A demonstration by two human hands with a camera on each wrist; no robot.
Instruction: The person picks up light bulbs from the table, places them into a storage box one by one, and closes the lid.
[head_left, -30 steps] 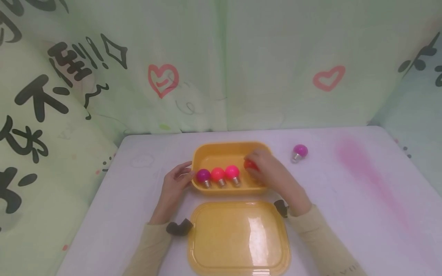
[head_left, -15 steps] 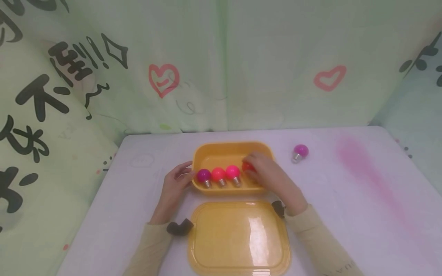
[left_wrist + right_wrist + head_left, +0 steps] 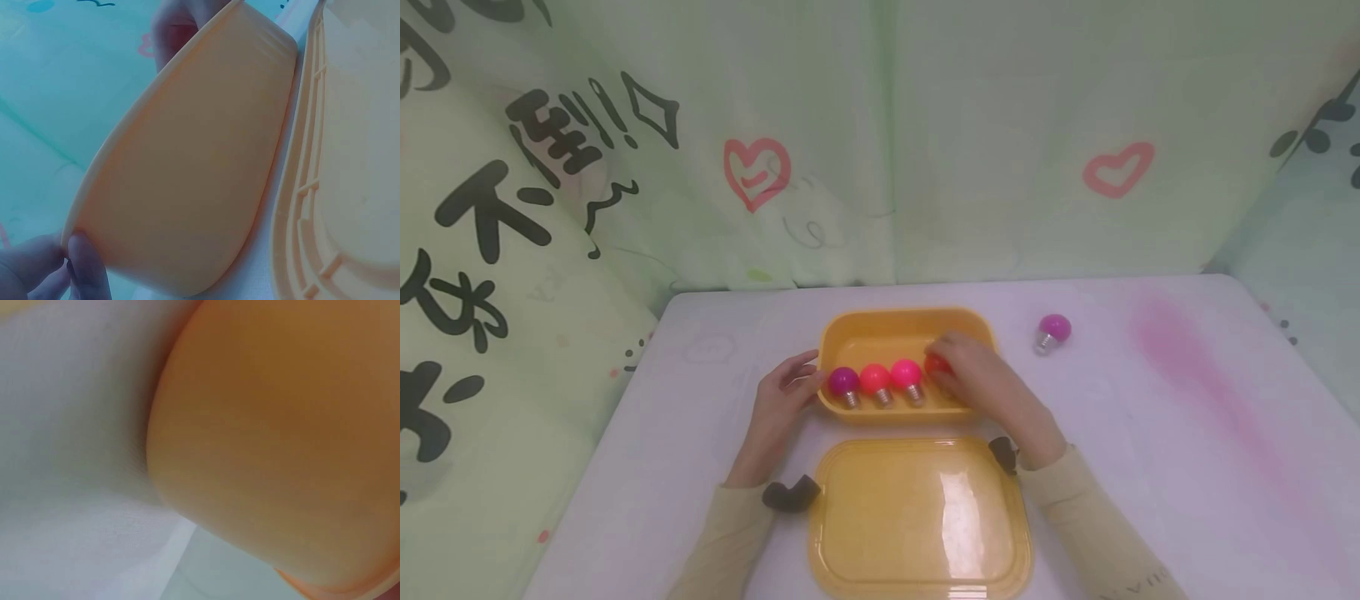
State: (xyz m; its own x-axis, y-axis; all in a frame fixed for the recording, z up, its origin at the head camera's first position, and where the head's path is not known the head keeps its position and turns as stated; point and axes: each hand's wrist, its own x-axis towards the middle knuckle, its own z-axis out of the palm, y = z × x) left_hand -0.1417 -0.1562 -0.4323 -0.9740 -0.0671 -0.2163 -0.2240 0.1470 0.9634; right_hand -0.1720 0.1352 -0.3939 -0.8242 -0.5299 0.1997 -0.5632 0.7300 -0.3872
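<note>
Grasps one red bulb (image 3: pixel 936 366) in the right hand (image 3: pixel 981 373), inside one yellow box (image 3: pixel 880 331); pinches the box's near-side rim with the left hand (image 3: pixel 785 400). Has one purple bulb (image 3: pixel 844 381) and two pink bulbs (image 3: pixel 906 373) just left of the right-hand grip, in the box; another purple bulb (image 3: pixel 1056 327) beyond it to the right, on the table (image 3: pixel 1150 467); one lid (image 3: pixel 887 517) nearer the body.

Box (image 3: pixel 880 335): yellow, uncovered, upright on the counter (image 3: pixel 1150 467)
Red bulb (image 3: pixel 937 364): inside the box's right part, partly hidden
Purple bulb (image 3: pixel 844 381), coral bulb (image 3: pixel 875 378), pink bulb (image 3: pixel 906 372): in a row inside, silver bases toward the near wall
</note>
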